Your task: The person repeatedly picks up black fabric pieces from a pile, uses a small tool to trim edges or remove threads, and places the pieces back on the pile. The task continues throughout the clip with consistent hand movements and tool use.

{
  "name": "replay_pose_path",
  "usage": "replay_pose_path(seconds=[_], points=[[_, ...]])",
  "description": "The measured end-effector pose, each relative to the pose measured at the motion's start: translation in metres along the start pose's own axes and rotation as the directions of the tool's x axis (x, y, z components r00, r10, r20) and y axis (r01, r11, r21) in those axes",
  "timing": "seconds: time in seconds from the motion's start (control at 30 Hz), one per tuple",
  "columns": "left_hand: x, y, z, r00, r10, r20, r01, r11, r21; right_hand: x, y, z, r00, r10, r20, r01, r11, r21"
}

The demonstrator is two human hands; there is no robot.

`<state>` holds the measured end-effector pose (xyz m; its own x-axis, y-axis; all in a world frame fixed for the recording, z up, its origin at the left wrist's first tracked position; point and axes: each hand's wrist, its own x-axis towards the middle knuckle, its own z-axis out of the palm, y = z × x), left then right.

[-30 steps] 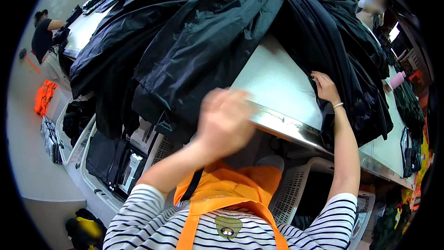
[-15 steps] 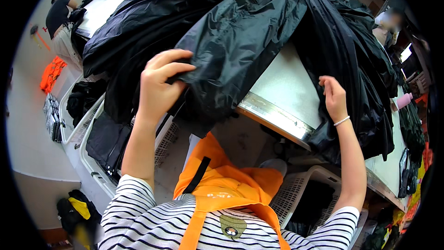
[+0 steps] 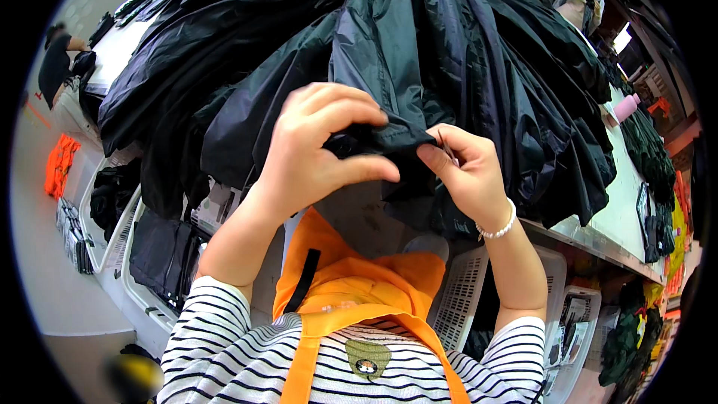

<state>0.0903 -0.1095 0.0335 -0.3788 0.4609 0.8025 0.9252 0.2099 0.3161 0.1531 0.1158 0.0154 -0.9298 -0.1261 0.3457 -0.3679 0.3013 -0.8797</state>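
"Just beyond the left hand and right hand, what's draped there?"

"Black fabric, reaching down between them. It looks light, soft and probably slippery; I'd pinch the near edge, beside the right thumb."

"How are the hands set?"

"Right: thumb and finger clamped on that edge. Left: thumb and fingers spread, fingertips seemingly against the fabric, though contact is hard to judge."

"Anything hidden?"

"Whatever lies behind the right fingers; the far end, beyond both hands, is cut off."
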Motion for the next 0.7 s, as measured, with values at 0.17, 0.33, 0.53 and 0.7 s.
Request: replay_pose_path(seconds=[0.17,0.33,0.53,0.7], points=[[-0.008,-0.019,0.009,0.909,-0.396,0.130,0.417,0.858,-0.299,0.004,-0.001,-0.006,0.979,0.172,0.109,-0.191,0.959,0.207],[-0.004,-0.042,0.016,0.755,-0.547,0.360,0.653,0.678,-0.339,0.008,0.003,-0.005,0.989,0.080,0.125,-0.112,0.955,0.276],[0.005,-0.033,0.023,0.636,-0.480,0.604,0.770,0.332,-0.546,0.013,0.005,-0.012,0.995,0.073,0.063,-0.088,0.960,0.265],[0.002,-0.036,0.046,0.569,-0.607,0.555,0.797,0.239,-0.554,0.007,-0.002,0.001,0.894,-0.366,-0.257,0.228,0.868,-0.441]])
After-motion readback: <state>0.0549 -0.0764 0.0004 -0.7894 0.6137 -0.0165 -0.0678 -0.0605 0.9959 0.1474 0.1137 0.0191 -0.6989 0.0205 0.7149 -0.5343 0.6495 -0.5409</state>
